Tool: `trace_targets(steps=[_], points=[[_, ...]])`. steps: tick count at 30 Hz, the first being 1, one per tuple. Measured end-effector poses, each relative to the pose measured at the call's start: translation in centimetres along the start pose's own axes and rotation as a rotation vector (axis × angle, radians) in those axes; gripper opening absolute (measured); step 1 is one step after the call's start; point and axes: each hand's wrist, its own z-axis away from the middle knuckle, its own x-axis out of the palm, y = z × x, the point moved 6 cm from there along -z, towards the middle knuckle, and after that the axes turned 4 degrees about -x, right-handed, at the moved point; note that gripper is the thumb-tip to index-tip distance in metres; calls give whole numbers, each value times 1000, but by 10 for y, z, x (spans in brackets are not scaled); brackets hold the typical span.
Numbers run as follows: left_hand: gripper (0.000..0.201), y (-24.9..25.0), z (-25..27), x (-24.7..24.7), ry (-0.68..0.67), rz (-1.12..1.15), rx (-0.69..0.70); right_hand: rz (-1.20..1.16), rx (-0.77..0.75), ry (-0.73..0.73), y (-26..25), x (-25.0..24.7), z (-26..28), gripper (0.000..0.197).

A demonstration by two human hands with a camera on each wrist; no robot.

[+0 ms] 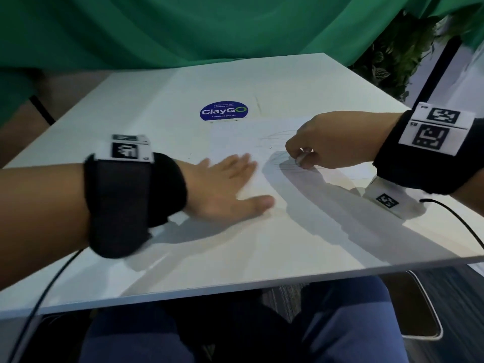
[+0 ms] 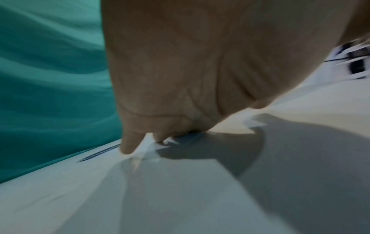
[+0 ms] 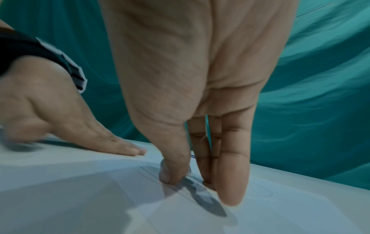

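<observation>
Left hand: fingers flat, nine o'clock, steadying paper;
Right hand: fingers pinch pale stub onto pencil marks

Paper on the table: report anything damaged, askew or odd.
Nothing torn or spilled. The paper lies flat under the left hand; faint scribbles mark it near the right hand, whose fingers pinch a small pale object. A thin scuff marks the table beside the sticker.

A sheet of paper is laid on the surface, with a sticker just behind it. The left hand is laid flat on the paper's left side. The right hand is set on its right side, with a small tool pinched against the paper.
</observation>
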Motion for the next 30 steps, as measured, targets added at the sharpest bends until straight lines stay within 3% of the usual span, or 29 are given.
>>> trace_targets(steps=[3, 5, 7, 13, 18, 22, 27, 30], points=[[117, -49, 12, 1, -36, 5, -257, 3, -15, 5, 1, 0, -1, 28], [123, -65, 19, -4, -31, 5, -326, 17, -21, 7, 1, 0, -2, 35], [124, -56, 21, -10, 6, -10, -271, 20, -16, 4, -1, -1, -3, 34], [102, 34, -2, -17, 93, -22, 107, 42, -19, -23, -9, -5, 0, 20], [106, 58, -28, -24, 158, -32, 221, 86, -42, -73, -10, -3, -1, 7], [99, 22, -23, -18, 83, 15, 35, 43, -16, -50, -5, -2, 2, 23], [122, -72, -1, -17, -25, -81, -454, 48, -35, -29, -5, -3, 4, 26], [132, -82, 2, -28, 26, -107, -467, 50, -34, -37, -5, -3, 3, 25]])
